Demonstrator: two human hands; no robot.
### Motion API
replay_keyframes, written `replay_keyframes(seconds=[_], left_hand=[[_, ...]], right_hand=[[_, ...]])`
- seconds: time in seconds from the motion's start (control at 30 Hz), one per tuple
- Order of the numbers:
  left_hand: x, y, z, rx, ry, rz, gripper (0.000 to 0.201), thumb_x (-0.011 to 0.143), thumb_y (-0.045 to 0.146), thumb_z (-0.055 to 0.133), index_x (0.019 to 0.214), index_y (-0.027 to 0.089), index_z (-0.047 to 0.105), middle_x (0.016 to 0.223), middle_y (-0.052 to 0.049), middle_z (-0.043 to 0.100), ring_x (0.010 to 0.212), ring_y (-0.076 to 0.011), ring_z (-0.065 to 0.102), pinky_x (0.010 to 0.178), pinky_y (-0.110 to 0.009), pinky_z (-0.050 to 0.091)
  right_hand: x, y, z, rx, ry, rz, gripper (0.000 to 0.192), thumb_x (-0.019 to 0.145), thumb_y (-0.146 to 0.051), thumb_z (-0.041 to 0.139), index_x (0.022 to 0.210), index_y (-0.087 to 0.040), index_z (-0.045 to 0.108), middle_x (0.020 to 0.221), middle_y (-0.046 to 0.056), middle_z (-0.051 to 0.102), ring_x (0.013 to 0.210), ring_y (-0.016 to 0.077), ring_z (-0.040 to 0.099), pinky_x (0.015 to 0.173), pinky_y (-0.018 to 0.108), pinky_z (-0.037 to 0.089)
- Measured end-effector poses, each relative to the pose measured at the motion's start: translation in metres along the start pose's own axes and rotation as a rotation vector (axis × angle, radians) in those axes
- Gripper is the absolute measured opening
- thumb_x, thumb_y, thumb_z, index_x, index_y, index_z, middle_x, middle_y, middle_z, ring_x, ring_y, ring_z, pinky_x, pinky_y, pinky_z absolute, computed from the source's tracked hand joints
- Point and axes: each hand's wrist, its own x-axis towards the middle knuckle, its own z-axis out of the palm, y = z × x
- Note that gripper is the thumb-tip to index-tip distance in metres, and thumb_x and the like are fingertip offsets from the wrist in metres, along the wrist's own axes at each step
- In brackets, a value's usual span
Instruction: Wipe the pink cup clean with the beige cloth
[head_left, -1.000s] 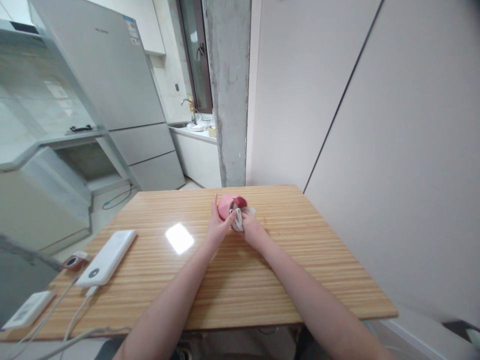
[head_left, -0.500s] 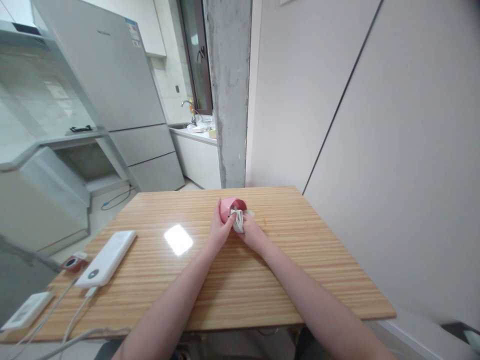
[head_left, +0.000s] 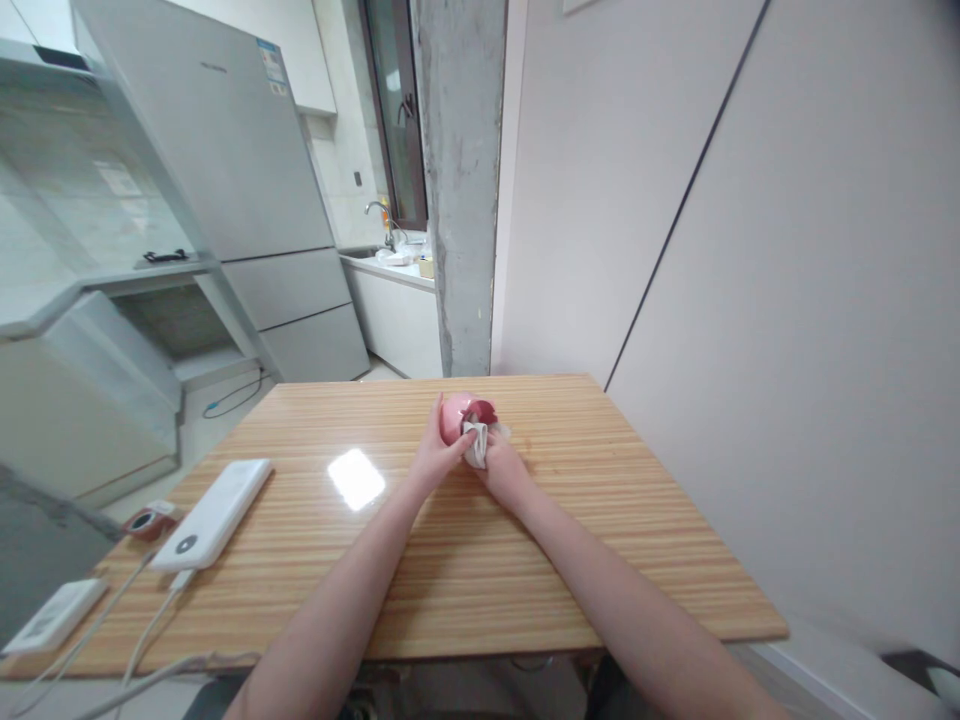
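A small pink cup (head_left: 454, 417) is tipped on its side near the far middle of the wooden table (head_left: 585, 560), its dark opening facing right. My left hand (head_left: 433, 457) grips the cup from the left, thumb raised along its side. My right hand (head_left: 501, 468) holds a crumpled whitish cloth (head_left: 477, 443) pressed against the cup's mouth. Both hands meet at the cup, just above the tabletop.
A white power bank (head_left: 214, 512) with cables lies at the table's left, beside a small red device (head_left: 147, 521) and a white flat box (head_left: 51, 615). A wall runs along the right; a grey pillar (head_left: 459, 180), fridge (head_left: 247, 190) and kitchen counter stand beyond.
The cup has been turned a little in my left hand, so its dark inside shows more. The cloth stays at the cup's mouth. Both hands keep their place.
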Motion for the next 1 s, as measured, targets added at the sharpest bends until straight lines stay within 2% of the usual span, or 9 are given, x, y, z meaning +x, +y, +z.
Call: replay_keyframes(seconds=[0.13,0.23,0.3,0.43,0.53,0.63,0.8,0.93,1.0], left_hand=[[0.006,0.002,-0.014,0.023,0.002,0.016,0.086,0.069,0.037,0.073,0.142,0.02,0.032,0.137,-0.013,0.049,0.128,-0.0255,0.046,0.111,-0.041,0.029],[0.008,0.004,-0.022,-0.081,-0.073,-0.052,0.098,0.066,0.036,0.076,0.146,0.02,0.023,0.121,-0.013,0.059,0.11,-0.0252,0.059,0.1,-0.043,0.044],[0.007,0.004,-0.02,-0.122,-0.083,-0.093,0.103,0.065,0.037,0.076,0.148,0.02,0.017,0.119,-0.013,0.061,0.105,-0.0249,0.062,0.095,-0.043,0.047],[0.0,0.003,-0.005,-0.076,-0.035,-0.085,0.099,0.065,0.038,0.076,0.146,0.02,0.021,0.134,-0.015,0.05,0.122,-0.0253,0.051,0.106,-0.04,0.037],[-0.004,0.005,0.0,0.006,-0.008,-0.046,0.085,0.069,0.039,0.073,0.14,0.021,0.031,0.134,-0.012,0.05,0.124,-0.0243,0.049,0.108,-0.039,0.033],[-0.003,0.011,-0.005,0.048,-0.009,-0.044,0.079,0.069,0.038,0.073,0.137,0.022,0.037,0.13,-0.011,0.053,0.122,-0.024,0.05,0.107,-0.039,0.034],[0.003,0.015,-0.022,0.029,-0.059,-0.043,0.083,0.062,0.032,0.078,0.136,0.02,0.042,0.133,-0.012,0.052,0.125,-0.0261,0.048,0.109,-0.041,0.032],[0.005,0.016,-0.026,-0.135,-0.167,-0.096,0.102,0.062,0.032,0.079,0.146,0.019,0.023,0.125,-0.014,0.058,0.115,-0.0254,0.056,0.101,-0.043,0.043],[0.004,0.017,-0.023,-0.175,-0.173,-0.114,0.106,0.064,0.034,0.078,0.149,0.019,0.015,0.122,-0.014,0.059,0.109,-0.0248,0.06,0.097,-0.044,0.047]], right_hand=[[0.004,0.001,-0.002,-0.078,-0.065,-0.068,0.042,0.074,-0.005,0.06,0.115,-0.015,0.061,0.112,0.012,0.061,0.11,0.0246,0.05,0.097,0.04,0.044],[0.005,-0.001,-0.003,-0.151,-0.072,-0.071,0.037,0.079,-0.009,0.058,0.115,-0.014,0.061,0.113,0.015,0.061,0.11,0.0259,0.05,0.097,0.042,0.043],[0.004,-0.004,-0.004,-0.155,-0.066,-0.056,0.031,0.081,-0.011,0.055,0.111,-0.014,0.064,0.11,0.014,0.063,0.107,0.0258,0.051,0.097,0.042,0.043],[0.001,-0.006,-0.002,-0.036,0.016,0.015,0.032,0.078,-0.008,0.056,0.109,-0.014,0.064,0.111,0.013,0.063,0.109,0.0242,0.051,0.098,0.038,0.043],[-0.001,-0.004,0.0,0.066,0.02,0.039,0.039,0.074,-0.007,0.06,0.112,-0.015,0.062,0.117,0.013,0.061,0.113,0.0233,0.051,0.099,0.037,0.043],[0.0,-0.001,-0.001,0.085,-0.011,0.016,0.04,0.074,-0.009,0.062,0.113,-0.016,0.062,0.118,0.012,0.06,0.113,0.0233,0.052,0.1,0.037,0.042],[0.004,0.0,-0.011,-0.033,-0.054,-0.074,0.034,0.08,-0.012,0.059,0.113,-0.016,0.061,0.113,0.012,0.061,0.109,0.0224,0.053,0.096,0.037,0.045],[0.004,-0.001,-0.011,-0.133,-0.045,-0.108,0.026,0.085,-0.011,0.052,0.107,-0.016,0.065,0.106,0.013,0.063,0.105,0.0233,0.053,0.093,0.037,0.046],[0.003,-0.001,-0.007,-0.12,-0.013,-0.113,0.025,0.085,-0.012,0.052,0.106,-0.016,0.066,0.106,0.012,0.064,0.106,0.0236,0.052,0.094,0.038,0.046]])
